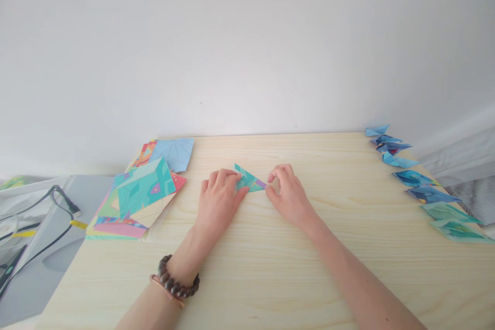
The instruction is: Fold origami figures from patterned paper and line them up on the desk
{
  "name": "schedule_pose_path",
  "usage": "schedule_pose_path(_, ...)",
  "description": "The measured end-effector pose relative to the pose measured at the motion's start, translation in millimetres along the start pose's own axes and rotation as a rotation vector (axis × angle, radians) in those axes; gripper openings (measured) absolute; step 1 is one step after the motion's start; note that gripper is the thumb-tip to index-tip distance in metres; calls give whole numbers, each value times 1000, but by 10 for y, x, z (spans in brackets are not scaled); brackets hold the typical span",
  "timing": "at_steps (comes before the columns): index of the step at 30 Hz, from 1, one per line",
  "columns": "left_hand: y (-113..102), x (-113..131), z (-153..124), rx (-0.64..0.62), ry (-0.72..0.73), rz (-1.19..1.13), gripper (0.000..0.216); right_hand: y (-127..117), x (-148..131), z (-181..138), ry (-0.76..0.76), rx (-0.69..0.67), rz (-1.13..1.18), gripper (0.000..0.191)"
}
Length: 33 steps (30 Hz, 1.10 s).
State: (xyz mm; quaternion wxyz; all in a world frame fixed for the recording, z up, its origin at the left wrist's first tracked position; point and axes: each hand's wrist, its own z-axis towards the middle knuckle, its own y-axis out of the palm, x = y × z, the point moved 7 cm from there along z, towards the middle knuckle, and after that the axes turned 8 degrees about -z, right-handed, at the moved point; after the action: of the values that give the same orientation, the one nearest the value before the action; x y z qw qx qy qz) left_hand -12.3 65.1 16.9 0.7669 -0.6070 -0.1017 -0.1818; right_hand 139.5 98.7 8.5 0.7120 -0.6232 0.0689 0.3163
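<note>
A small teal patterned paper (pixel 249 180), folded into a triangle, lies on the light wooden table (pixel 270 268) between my hands. My left hand (pixel 218 200) rests on the table with its fingers curled over the triangle's left end, pressing it down. My right hand (pixel 288 197) pinches the triangle's right tip between thumb and forefinger. A dark bead bracelet (pixel 176 281) circles my left wrist.
A loose stack of colourful patterned paper sheets (pixel 141 193) lies at the table's left. Several folded blue and teal paper figures (pixel 421 185) line the right edge. A grey surface with a black cable (pixel 58 203) stands left of the table. A white wall rises behind.
</note>
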Motion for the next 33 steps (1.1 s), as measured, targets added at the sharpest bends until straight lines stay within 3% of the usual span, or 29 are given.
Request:
schedule_pose_path(6, 14, 0, -1, -26, -9, 27, 26, 43, -86, -19, 5, 99, -85, 17)
schedule_pose_path(19, 23, -72, -11, -80, 12, 17, 29, 37, 16, 5, -8, 9, -26, 14)
schedule_pose_path(26, 26, -70, -45, -72, 1, -90, 30, 51, -98, -28, -17, 94, -117, 23)
schedule_pose_path(33, 24, -54, -39, -40, -57, -116, 27, 65, -74, -17, 8, 90, -104, 20)
